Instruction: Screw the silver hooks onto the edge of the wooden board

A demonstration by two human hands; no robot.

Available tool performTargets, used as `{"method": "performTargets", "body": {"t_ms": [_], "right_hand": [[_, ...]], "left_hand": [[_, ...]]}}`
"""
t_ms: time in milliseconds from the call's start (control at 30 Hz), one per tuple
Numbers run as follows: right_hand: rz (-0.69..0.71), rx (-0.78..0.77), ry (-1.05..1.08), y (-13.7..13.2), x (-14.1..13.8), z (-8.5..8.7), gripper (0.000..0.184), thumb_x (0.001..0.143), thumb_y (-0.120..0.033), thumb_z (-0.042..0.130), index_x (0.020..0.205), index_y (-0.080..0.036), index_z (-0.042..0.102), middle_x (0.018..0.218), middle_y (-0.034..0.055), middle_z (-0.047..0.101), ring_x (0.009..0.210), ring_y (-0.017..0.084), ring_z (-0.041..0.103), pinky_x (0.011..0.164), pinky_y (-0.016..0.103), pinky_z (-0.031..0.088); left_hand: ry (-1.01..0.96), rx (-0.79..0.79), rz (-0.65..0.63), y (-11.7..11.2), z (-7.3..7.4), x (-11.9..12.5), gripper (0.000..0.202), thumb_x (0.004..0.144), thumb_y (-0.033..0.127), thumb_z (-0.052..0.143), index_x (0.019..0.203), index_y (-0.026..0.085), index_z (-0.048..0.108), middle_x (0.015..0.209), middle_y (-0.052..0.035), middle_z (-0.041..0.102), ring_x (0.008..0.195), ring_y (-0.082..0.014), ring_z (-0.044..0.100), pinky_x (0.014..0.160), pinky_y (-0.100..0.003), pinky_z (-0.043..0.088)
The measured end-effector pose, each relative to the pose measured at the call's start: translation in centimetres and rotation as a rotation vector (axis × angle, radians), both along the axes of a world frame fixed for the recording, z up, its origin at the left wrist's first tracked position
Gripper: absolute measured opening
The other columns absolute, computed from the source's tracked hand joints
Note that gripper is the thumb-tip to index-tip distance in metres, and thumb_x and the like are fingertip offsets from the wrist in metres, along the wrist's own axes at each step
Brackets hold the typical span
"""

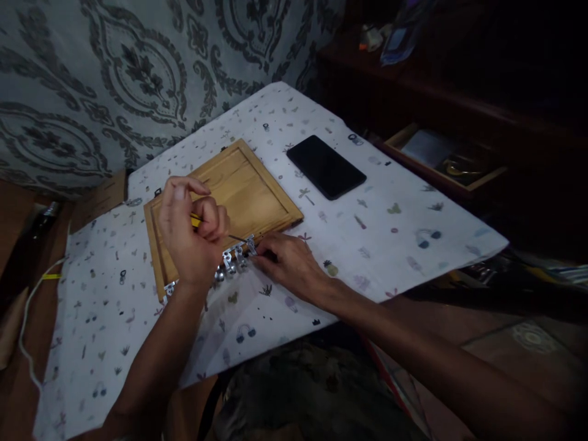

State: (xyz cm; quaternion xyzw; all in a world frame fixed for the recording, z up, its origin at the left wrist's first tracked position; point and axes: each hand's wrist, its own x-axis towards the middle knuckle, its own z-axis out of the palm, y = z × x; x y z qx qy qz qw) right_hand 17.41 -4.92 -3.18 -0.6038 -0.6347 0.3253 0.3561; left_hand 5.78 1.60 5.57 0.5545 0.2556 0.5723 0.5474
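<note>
My left hand is closed around a screwdriver with a yellow handle. The thin dark shaft of the screwdriver slants down to the right and ends at a small shiny metal fitting on the near edge of a framed wooden panel. My right hand pinches that fitting between thumb and fingertips. Several similar metal fittings line the same edge, partly hidden behind my left wrist. The panel lies flat on the table, and my left hand covers part of it.
A black phone or tablet lies right of the panel on the patterned white tablecloth. Cardboard stands at the left edge, near a white cable. An open drawer is beyond the table's right side. A patterned wall stands behind.
</note>
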Motion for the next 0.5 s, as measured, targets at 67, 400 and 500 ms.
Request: {"method": "performTargets", "body": {"t_ms": [67,400,500], "right_hand": [[-0.002,-0.002,-0.002,-0.02,-0.01,-0.04,0.008,0.089,-0.021,0.067,0.084,-0.019,0.073,0.087,0.0033,0.073,0.077,0.015,0.062,0.07,0.028,0.042],[0.017,-0.062,-0.03,-0.06,-0.04,0.68,0.005,0.09,-0.018,0.068,0.089,-0.017,0.073,0.095,0.0063,0.075,0.087,0.018,0.066,0.075,0.029,0.043],[0.012,-0.042,-0.038,-0.07,-0.03,0.63,0.005,0.09,-0.019,0.069,0.089,-0.018,0.073,0.09,0.005,0.073,0.082,0.017,0.064,0.072,0.028,0.041]], "left_hand": [[0.026,-0.016,-0.009,-0.1,-0.19,0.05,0.025,0.098,0.037,0.06,0.078,0.022,0.054,0.046,0.0103,0.019,0.038,-0.0057,0.01,0.039,-0.02,0.015],[0.049,-0.044,-0.053,-0.08,-0.95,0.07,0.026,0.095,0.04,0.065,0.079,0.023,0.054,0.045,0.0109,0.02,0.037,-0.0055,0.013,0.039,-0.02,0.017],[0.052,-0.031,-0.077,0.02,-0.98,-0.07,0.024,0.093,0.039,0.067,0.079,0.022,0.056,0.045,0.0111,0.021,0.036,-0.0057,0.014,0.04,-0.019,0.02]]}}
